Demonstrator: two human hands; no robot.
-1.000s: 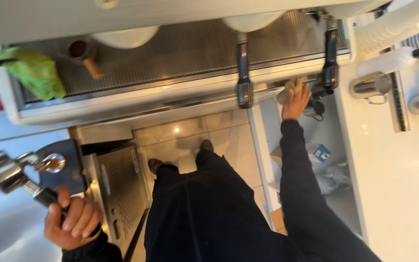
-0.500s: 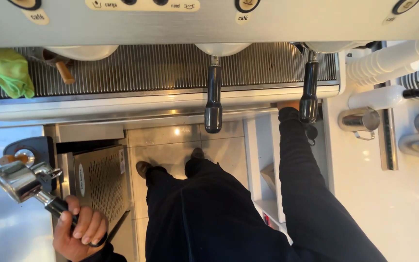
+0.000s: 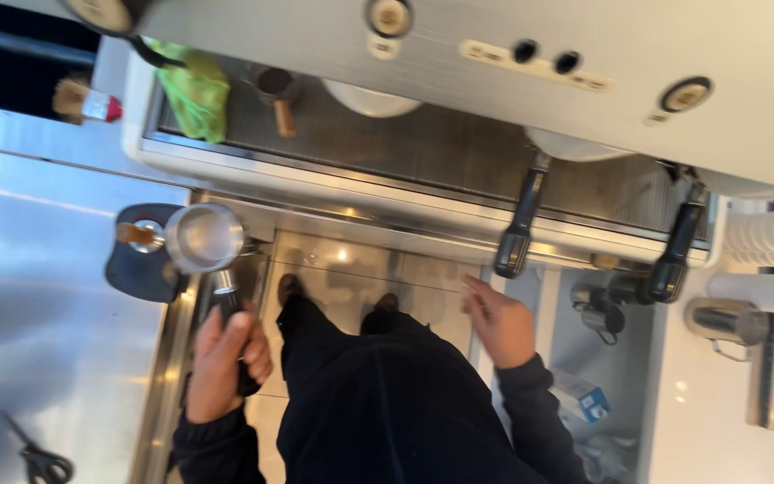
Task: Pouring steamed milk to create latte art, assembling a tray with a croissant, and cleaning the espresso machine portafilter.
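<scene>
While closed around portafilter [image 3: 206, 240] handle, left grip [image 3: 224, 363] kept basket level; right grip [image 3: 497, 324] open, empty, beside machine handle [image 3: 520, 229].

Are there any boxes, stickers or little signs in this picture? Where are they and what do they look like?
Small carton: on the low shelf at the right, below the right hand; boxy, blue and white.
Small labels: on the espresso machine's steel front panel, beside the round buttons; pale strips with tiny dark print.
No screens in view.
</scene>
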